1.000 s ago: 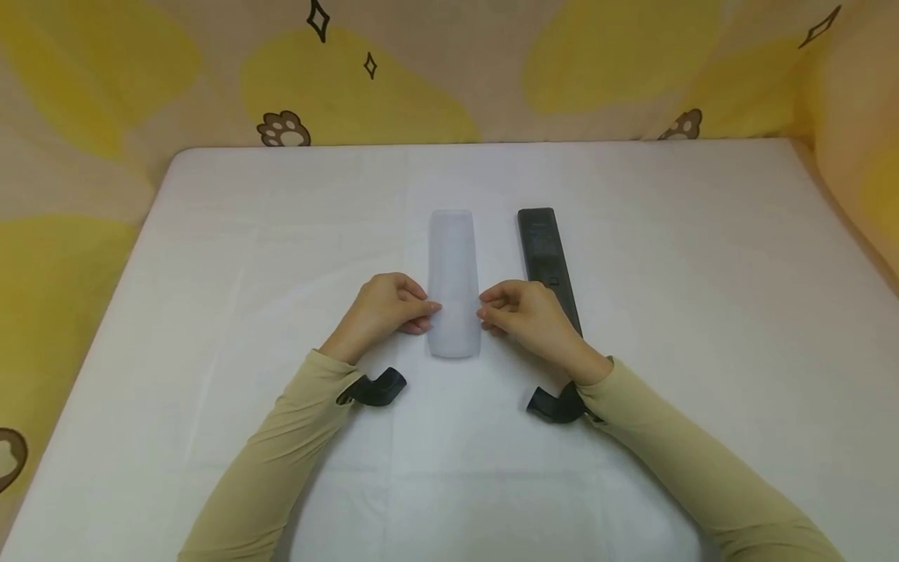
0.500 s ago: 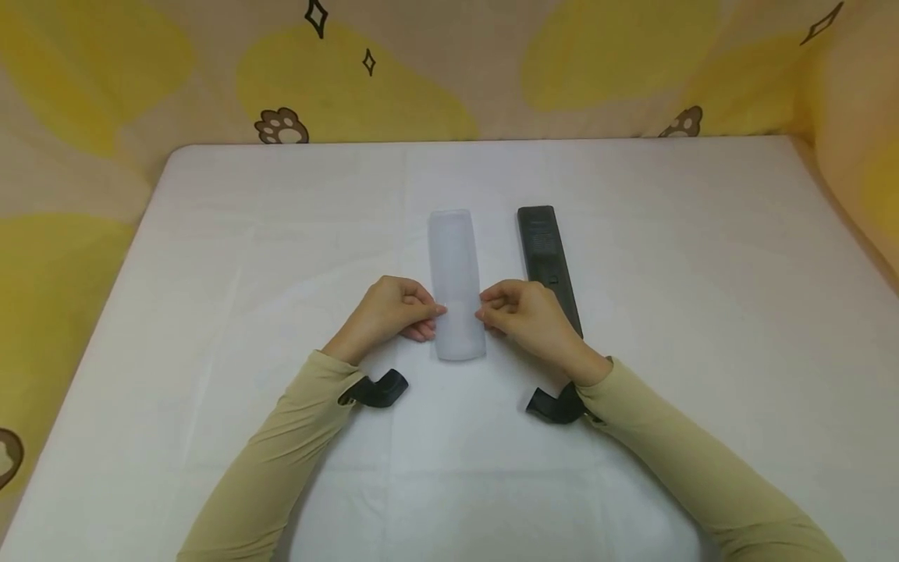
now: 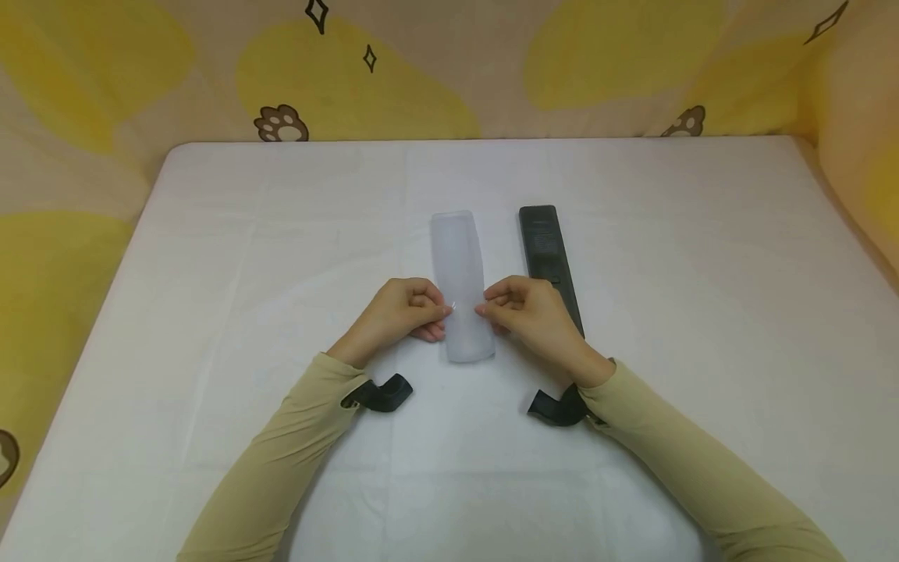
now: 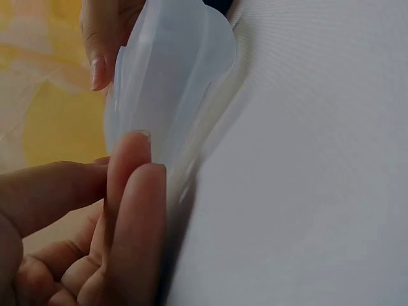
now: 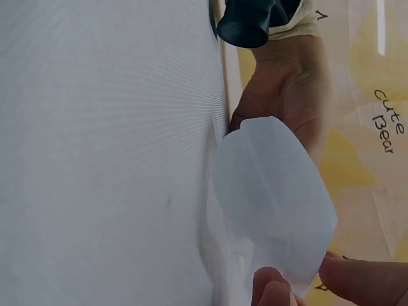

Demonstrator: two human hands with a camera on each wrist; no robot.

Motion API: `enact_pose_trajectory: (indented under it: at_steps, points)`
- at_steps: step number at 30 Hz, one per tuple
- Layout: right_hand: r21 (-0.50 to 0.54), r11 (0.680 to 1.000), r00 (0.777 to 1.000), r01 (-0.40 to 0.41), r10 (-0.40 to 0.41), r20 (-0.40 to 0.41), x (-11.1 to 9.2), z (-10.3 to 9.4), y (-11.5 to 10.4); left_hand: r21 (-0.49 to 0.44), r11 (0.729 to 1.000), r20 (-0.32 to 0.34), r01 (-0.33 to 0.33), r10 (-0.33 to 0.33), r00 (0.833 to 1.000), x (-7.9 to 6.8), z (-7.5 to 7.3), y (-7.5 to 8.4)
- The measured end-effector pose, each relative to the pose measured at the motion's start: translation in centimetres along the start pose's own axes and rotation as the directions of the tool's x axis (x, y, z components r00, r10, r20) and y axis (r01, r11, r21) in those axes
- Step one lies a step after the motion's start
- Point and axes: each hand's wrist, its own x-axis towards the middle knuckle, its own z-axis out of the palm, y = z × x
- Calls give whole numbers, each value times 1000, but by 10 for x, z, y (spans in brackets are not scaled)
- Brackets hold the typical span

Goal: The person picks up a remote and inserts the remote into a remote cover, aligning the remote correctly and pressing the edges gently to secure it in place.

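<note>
A translucent whitish remote control cover [image 3: 458, 254] lies lengthwise between my hands in the head view. My left hand [image 3: 405, 311] pinches its left edge, thumb over the near half. Opposite it, my right hand [image 3: 528, 314] pinches the right edge with thumb and fingers. Between the two grips, the cover's walls bulge and its near end spreads open, as the cover [image 5: 274, 185] shows in the right wrist view. Seen from the left wrist, the cover [image 4: 169, 70] stands close over the white cloth. A black remote control [image 3: 546, 246] lies beside it, partly hidden behind my right hand.
White cloth covers the table [image 3: 281, 195]. A yellow and cream printed curtain [image 3: 421, 70] hangs along the far edge and both sides. Black wrist mounts [image 3: 382, 393] stick out from under both sleeves.
My left hand has shifted slightly right, and the cover's near end has moved right with it, so the cover now slants and looks bent. The right hand and the remote control have barely moved.
</note>
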Motion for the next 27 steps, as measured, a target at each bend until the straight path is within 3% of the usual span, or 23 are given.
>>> enact_pose_trajectory:
  at_steps: [11, 22, 27]
  points:
    - [62, 998, 999, 24, -21, -48, 0, -2, -2, -71, 997, -18, -19, 18, 1000, 1, 6, -1]
    - [182, 983, 997, 21, -7, -78, -1, -4, -4, -41, 999, -27, 18, -19, 999, 0, 12, 4]
    - [217, 976, 999, 20, -10, -48, -2, -4, -4, -89, 995, -40, -45, 42, 998, -1, 15, 4]
